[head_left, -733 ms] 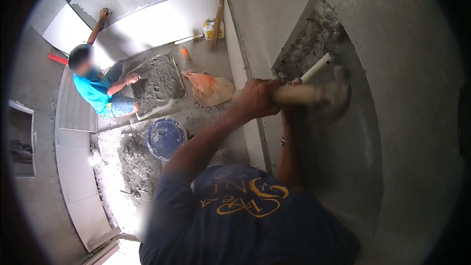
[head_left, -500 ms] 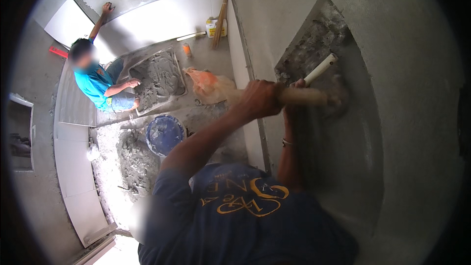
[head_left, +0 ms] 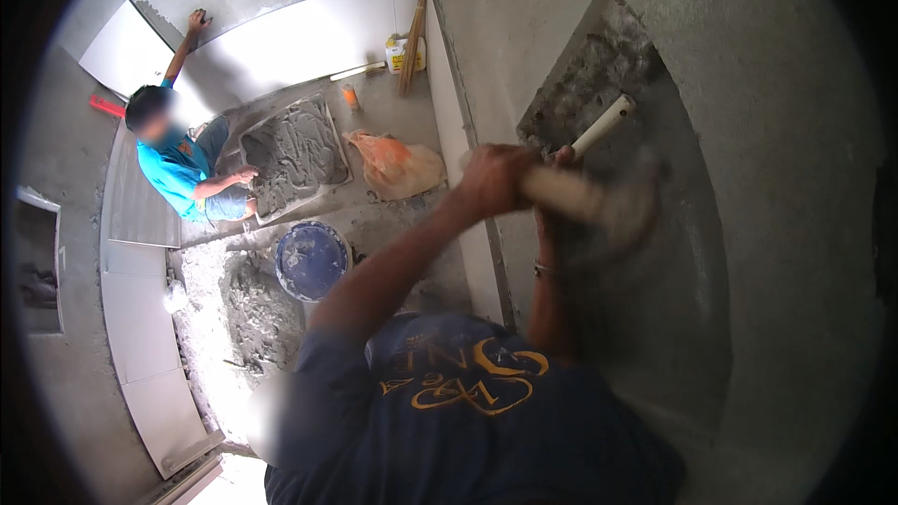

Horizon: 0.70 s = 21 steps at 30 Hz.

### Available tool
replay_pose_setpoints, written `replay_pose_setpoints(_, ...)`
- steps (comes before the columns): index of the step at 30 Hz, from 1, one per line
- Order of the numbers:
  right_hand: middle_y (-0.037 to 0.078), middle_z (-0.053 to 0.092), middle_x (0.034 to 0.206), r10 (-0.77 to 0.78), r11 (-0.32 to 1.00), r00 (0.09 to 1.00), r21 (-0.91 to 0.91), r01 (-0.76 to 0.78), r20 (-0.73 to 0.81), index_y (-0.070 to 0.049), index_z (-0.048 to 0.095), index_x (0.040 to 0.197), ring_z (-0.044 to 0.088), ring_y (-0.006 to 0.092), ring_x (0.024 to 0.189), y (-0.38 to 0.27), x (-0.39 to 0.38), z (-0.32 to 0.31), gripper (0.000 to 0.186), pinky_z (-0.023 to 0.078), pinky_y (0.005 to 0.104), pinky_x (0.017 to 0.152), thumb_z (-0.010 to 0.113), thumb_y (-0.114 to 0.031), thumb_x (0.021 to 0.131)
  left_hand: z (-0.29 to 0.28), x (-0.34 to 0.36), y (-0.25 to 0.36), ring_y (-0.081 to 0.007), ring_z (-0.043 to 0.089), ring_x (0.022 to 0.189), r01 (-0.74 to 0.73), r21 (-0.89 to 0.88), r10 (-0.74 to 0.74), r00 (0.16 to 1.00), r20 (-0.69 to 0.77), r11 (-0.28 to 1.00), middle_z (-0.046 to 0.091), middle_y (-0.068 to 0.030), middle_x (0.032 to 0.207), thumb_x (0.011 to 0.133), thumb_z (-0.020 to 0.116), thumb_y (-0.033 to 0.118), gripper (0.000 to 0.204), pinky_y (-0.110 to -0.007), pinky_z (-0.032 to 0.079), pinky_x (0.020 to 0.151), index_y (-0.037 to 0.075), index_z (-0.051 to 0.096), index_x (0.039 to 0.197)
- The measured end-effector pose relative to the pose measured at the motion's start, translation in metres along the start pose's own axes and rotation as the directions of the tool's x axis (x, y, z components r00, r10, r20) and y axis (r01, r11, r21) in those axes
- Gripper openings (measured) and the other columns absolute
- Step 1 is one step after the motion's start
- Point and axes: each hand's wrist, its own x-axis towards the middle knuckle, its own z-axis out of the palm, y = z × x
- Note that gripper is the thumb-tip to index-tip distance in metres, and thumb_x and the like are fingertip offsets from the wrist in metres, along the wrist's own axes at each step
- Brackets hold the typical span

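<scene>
My left hand (head_left: 498,183) is closed round a thick wooden-handled tool (head_left: 566,194). Its far end is smeared by motion, so I cannot make out its head. Just beyond, partly behind that tool, my right hand (head_left: 565,158) grips a pale-handled tool (head_left: 604,125) that slants up to the right, with a hole in its end; its lower part is hidden. Both tools are in front of a wall patch with rough, lumpy mortar (head_left: 603,61) at the top and smoother, darker grey (head_left: 687,318) lower down.
A person in a blue shirt (head_left: 173,178) sits at the left, beside a tray of wet mortar (head_left: 295,154). On the floor are a blue bucket (head_left: 313,260), a mortar heap (head_left: 262,309), an orange-tinted plastic bag (head_left: 398,166) and an orange cylinder (head_left: 351,97). A jug (head_left: 398,54) and wooden strips (head_left: 412,47) stand in the corner.
The wooden-handled tool has tilted, its far end now lower and nearer the right. My right hand keeps hold of the pale handle. The whole view has shifted slightly.
</scene>
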Motion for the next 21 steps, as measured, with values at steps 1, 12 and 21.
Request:
replay_pose_setpoints(1,0.002,0.055,0.074,0.008,1.0,1.0,-0.004,-0.008,0.004,-0.009,0.047,0.09,0.053,0.0097,0.066,0.002,0.003,0.003,0.021,0.047,0.0243,0.061,0.052,-0.029,0.097,0.003,0.007,-0.015,-0.0353,0.065,0.066,0.12,0.104,-0.124,0.992,0.034,0.987,0.064,-0.0152,0.068,0.067,0.069,0.019,0.019,-0.045,0.051,0.062,0.007,0.061,0.079)
replay_pose_setpoints(12,0.001,0.049,0.074,-0.026,0.998,1.0,-0.061,0.025,-0.018,-0.01,0.045,0.091,0.048,0.0101,0.064,0.0,0.022,0.019,0.028,0.044,0.0273,0.06,0.05,-0.037,0.097,-0.002,0.036,-0.006,-0.0346,0.066,0.072,0.334,0.106,-0.342,0.937,0.071,0.937,0.066,-0.0135,0.073,0.068,0.072,0.02,0.024,-0.044,0.053,0.068,0.007,0.062,0.085)
replay_pose_setpoints(21,0.0,0.044,0.073,-0.097,0.971,0.989,-0.229,0.07,-0.109,-0.011,0.043,0.092,0.044,0.0103,0.062,-0.014,0.014,0.075,0.035,0.041,0.0296,0.06,0.048,-0.045,0.097,-0.024,0.024,-0.009,-0.038,0.065,0.073,0.405,0.148,-0.421,0.901,0.106,0.902,0.065,-0.017,0.073,0.072,0.068,0.016,0.02,-0.047,0.051,0.069,0.005,0.061,0.087)
